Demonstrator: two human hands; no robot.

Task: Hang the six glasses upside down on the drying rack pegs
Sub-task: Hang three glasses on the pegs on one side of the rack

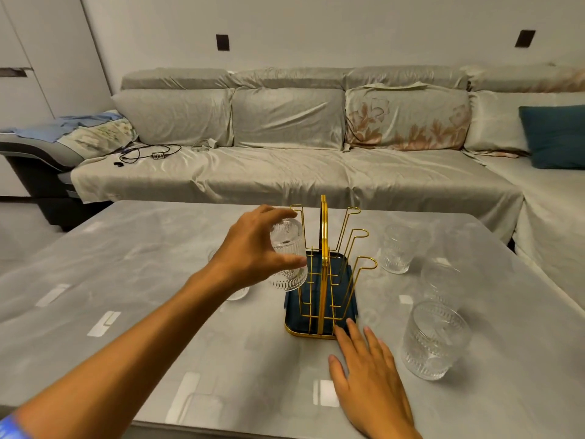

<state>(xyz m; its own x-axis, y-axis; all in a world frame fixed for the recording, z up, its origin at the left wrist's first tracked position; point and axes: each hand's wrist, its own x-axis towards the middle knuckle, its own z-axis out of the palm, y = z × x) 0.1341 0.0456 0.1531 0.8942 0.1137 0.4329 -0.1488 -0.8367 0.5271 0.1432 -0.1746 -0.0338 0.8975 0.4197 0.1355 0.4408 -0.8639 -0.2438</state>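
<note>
Glasses: one glass (288, 253), upside down, is gripped by the left hand (253, 248), fingers curled round its wall, thumb on the near side. It is held above the table, touching or just beside the far-left peg of the rack (323, 280); whether the peg is inside it cannot be told.

Rack: gold wire pegs rise from a dark tray (292, 324) with a gold rim, standing near the middle of the table (126, 280). The three right-hand pegs (364, 264) are bare.

Right hand (367, 372): lies flat on the table, fingers spread, fingertips touching the tray's near right corner; it grasps nothing.

Other glasses: three stand upright right of the rack, one (432, 340) toward the near edge, one (440, 280) behind it, one (395, 248) farther back. Two more (237, 291) lie left of the rack, mostly hidden behind the left wrist.

Open room: the table's left half and near edge are bare; the right edge is close beyond the glasses.

Surface and room: grey, glossy, marbled top with light reflections. Beyond the far edge, a sofa (285, 137) under pale covers, a teal cushion (557, 134) and cables (148, 153) on its seat.
</note>
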